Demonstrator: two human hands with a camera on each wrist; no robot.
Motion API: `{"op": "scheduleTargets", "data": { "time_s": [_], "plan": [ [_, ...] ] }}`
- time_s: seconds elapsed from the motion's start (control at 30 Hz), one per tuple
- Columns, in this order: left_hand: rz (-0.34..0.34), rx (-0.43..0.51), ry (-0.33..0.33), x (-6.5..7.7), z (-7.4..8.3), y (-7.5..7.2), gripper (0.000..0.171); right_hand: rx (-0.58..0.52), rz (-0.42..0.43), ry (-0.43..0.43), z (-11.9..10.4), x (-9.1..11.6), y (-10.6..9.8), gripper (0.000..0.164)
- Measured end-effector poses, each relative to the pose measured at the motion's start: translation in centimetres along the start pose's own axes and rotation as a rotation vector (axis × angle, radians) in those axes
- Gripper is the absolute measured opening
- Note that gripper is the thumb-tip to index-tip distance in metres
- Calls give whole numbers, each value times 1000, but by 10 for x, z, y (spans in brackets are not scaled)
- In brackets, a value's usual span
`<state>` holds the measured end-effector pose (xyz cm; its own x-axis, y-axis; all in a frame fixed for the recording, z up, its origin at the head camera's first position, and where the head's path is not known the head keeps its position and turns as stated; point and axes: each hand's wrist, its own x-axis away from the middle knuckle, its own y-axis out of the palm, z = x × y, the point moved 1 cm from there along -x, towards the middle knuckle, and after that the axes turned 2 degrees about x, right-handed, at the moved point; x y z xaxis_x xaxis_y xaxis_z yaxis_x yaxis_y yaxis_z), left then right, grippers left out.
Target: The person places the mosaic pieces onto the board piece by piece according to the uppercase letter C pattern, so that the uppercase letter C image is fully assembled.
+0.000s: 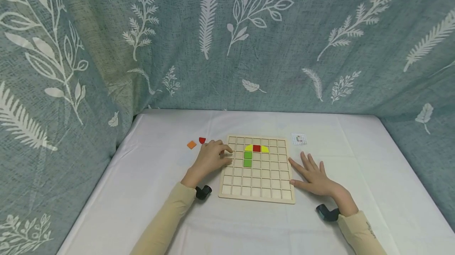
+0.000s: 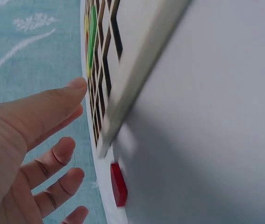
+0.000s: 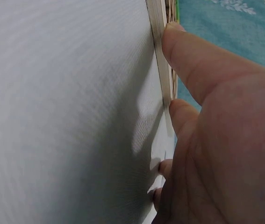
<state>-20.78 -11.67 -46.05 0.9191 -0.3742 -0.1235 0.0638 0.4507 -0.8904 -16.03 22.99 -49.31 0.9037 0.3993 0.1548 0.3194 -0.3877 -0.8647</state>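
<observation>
A square wooden grid board [image 1: 261, 184] lies on the white-covered table. Near its top sit a red square [image 1: 256, 148] between two yellow rounded pieces, the right one [image 1: 265, 149] beyond it, and two green squares [image 1: 247, 159] below the left one. My left hand [image 1: 213, 157] hovers at the board's left edge, thumb and index finger apart with nothing between them. With spread fingers, my right hand [image 1: 315, 178] rests its thumb and index fingertip at the right edge. The right wrist view shows that thumb [image 3: 188, 51] against the wooden rim.
Left of the board lie an orange square [image 1: 191, 144] and a red piece [image 1: 202, 140] with a curved side, close behind my left hand. A small card [image 1: 299, 139] with a printed grid lies beyond the board's upper right corner. A patterned curtain [image 1: 220, 69] hangs behind the table.
</observation>
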Motion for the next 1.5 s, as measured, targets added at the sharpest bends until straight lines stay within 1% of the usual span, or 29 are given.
{"op": "scheduleTargets", "data": {
  "time_s": [0.17, 0.33, 0.4, 0.63, 0.77, 0.97, 1.17, 1.33, 1.5],
  "plan": [
    [33, -4, 15, 2, -12, -8, 23, -1, 0, -2, 0, 0, -1, 72],
    [37, -37, 14, 3, -25, -14, 24, -2, 3, -4, -1, 0, -1, 72],
    [38, -37, 10, 4, -32, -16, 24, -1, 3, -3, -2, 0, -1, 72],
    [34, -54, -37, 5, -53, -22, 23, -3, 2, -3, -1, 1, 0, 72],
    [48, -58, -53, 4, -63, -28, 23, -18, 4, -14, 0, 2, 0, 72],
    [62, -74, -74, 2, -78, -35, 23, -12, 0, -11, 0, 1, 0, 72],
    [56, -98, -85, -3, -87, -41, 26, -14, 2, -11, 1, 1, -1, 72],
    [31, -112, -110, -8, -90, -43, 27, -20, -3, -15, 1, 1, -2, 72],
    [13, -117, -107, -11, -92, -43, 26, -28, -8, -17, -1, 1, -3, 72]
  ]
}}
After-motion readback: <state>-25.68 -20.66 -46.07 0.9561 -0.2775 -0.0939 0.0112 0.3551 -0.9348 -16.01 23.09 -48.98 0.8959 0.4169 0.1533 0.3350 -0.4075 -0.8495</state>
